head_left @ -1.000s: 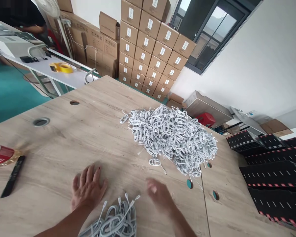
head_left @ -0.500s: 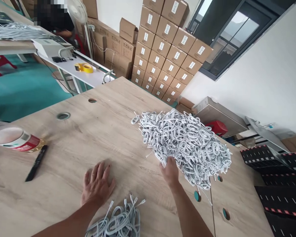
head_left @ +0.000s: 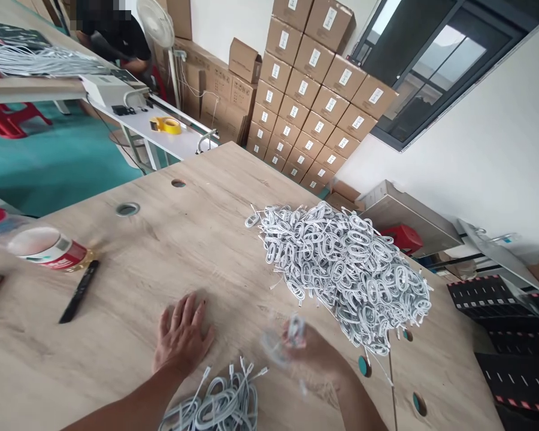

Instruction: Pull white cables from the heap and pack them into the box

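Head view: the left hand (head_left: pixel 182 335) lies open, fingers spread, palm down on the wooden table (head_left: pixel 117 311), just above a bundle of coiled white cables (head_left: pixel 215 401); the right hand (head_left: pixel 308 353), blurred by motion, has its fingers curled closed on a small white cable coil (head_left: pixel 295 333); a large heap of coiled white cables (head_left: pixel 345 269) lies on the table just beyond that hand
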Demonstrator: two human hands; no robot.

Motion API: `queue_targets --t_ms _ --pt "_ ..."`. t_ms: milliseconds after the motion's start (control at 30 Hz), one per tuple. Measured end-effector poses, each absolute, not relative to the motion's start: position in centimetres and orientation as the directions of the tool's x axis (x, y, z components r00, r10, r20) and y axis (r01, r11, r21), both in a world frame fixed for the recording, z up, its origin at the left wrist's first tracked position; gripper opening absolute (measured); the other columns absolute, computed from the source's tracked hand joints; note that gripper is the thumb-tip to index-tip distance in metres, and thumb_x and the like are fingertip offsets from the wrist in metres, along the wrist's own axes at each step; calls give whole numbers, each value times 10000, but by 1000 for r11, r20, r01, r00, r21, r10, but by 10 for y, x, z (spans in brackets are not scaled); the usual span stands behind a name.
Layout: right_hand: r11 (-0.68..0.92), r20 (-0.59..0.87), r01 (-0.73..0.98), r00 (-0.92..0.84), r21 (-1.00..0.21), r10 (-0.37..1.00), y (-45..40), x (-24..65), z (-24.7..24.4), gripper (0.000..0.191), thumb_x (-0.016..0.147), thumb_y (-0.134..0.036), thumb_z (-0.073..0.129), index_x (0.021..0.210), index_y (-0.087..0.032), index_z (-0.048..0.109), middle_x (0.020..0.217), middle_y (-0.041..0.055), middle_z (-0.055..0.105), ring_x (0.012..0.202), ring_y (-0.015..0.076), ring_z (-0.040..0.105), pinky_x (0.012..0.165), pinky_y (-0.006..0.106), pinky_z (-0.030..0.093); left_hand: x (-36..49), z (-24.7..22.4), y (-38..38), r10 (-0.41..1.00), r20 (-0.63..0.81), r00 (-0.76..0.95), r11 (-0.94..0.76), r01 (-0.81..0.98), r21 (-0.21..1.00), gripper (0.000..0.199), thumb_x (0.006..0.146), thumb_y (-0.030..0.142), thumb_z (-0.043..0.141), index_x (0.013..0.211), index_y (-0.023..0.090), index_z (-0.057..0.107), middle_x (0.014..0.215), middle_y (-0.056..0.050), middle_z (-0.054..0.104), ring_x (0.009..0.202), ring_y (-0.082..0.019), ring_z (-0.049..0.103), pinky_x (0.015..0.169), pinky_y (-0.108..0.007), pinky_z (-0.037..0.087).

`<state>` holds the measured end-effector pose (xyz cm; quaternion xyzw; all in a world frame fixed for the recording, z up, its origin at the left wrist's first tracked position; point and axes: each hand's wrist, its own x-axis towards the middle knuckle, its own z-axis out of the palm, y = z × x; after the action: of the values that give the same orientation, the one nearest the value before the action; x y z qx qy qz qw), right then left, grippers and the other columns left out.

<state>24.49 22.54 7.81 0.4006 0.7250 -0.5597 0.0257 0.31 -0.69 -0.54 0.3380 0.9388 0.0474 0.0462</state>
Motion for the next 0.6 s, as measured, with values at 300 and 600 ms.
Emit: queue_targets --t_ms 300,600 --pt "623 3 764 -631 -171 775 287 143 61 465 746 -14 591 1158 -211 684 1223 133 682 1189 308 591 984 416 465 3 -6 -7 635 -38 -772 770 627 121 656 898 409 497 1516 191 491 1660 -115 363 1556 -294 222 1283 -509 8" --pt "501 64 675 -561 -541 825 307 162 45 21 716 -217 650 709 -211 668 1151 116 711 1170 310 619 1072 458 424 4 -9 -9 641 -59 -766 763 625 165 672 869 413 538 1503 194 513 1660 -113 366 1551 -304 234 1284 -524 -2"
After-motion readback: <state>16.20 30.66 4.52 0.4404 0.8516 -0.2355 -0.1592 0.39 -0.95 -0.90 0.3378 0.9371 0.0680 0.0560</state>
